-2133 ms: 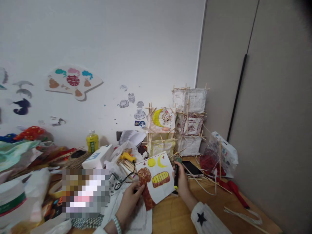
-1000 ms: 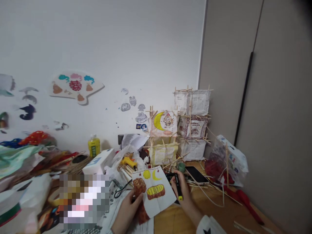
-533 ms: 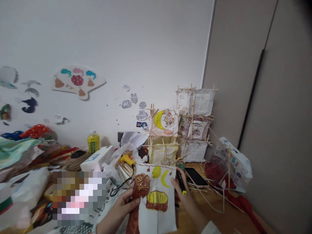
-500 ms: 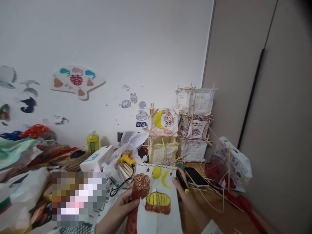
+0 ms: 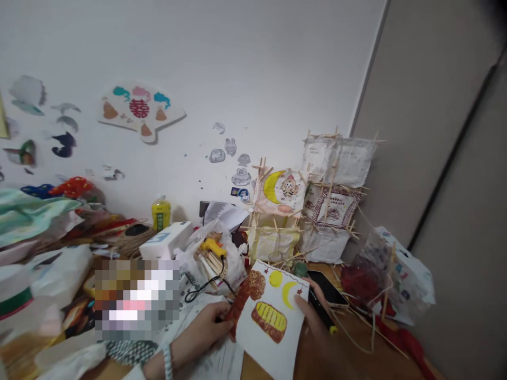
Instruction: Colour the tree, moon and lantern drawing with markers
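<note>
A white sheet with a drawing (image 5: 285,343) is held up over the table, tilted to the right. On it are a yellow circle, a crescent moon, small red stars and a yellow-and-brown loaf-like shape. A mottled brown area (image 5: 249,293) runs along its left side. My left hand (image 5: 212,322), with a beaded bracelet at the wrist, pinches that brown edge. My right hand (image 5: 312,314) grips the sheet's right edge and also has a black marker with a yellow end (image 5: 321,312) between its fingers.
Stick-framed lantern panels (image 5: 279,192) stand behind the sheet. A phone (image 5: 328,289) lies right, near a plastic bag (image 5: 390,274). Leftward are a yellow glue gun (image 5: 214,246), a white box (image 5: 166,240), a yellow bottle (image 5: 161,212) and heaped fabric (image 5: 35,211).
The sheet has moved right and turned from nearly upright to tilted. Both hands have shifted right with it. The view has swung slightly, bringing more of the table's left side into sight.
</note>
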`<state>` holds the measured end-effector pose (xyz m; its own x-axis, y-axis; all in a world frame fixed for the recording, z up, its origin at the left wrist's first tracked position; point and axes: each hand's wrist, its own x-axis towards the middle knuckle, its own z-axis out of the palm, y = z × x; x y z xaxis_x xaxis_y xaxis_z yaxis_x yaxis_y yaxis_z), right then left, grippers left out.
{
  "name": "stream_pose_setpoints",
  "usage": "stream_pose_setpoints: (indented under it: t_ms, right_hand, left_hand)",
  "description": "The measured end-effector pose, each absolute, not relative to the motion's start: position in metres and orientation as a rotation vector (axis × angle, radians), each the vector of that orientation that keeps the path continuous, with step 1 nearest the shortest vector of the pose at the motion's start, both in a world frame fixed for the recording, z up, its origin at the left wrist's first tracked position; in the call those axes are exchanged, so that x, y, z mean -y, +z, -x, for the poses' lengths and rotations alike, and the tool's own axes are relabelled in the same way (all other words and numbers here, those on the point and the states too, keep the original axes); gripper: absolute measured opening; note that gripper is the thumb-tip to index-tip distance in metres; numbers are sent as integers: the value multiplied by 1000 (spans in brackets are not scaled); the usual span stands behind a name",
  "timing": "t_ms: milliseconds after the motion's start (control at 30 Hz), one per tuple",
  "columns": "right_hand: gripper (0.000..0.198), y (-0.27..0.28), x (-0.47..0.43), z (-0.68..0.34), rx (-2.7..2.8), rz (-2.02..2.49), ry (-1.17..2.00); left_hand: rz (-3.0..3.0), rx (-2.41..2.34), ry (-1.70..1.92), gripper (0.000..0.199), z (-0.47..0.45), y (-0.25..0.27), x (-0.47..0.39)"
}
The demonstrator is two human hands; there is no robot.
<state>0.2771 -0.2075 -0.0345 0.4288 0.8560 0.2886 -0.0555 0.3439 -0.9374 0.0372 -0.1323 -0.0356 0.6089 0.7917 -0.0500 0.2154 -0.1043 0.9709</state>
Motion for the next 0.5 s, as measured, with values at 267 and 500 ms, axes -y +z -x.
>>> stream_pose_setpoints:
  t_ms: [267,500]
  right_hand:
    - [38,-42,240,-327,1109,1275,221]
    - [37,-9,254,-348,1136,1301,243]
  left_hand:
    - [-1932,-751,311,28,-65,-16,139]
    - [-2371,-808,576,25,-83,-29,123]
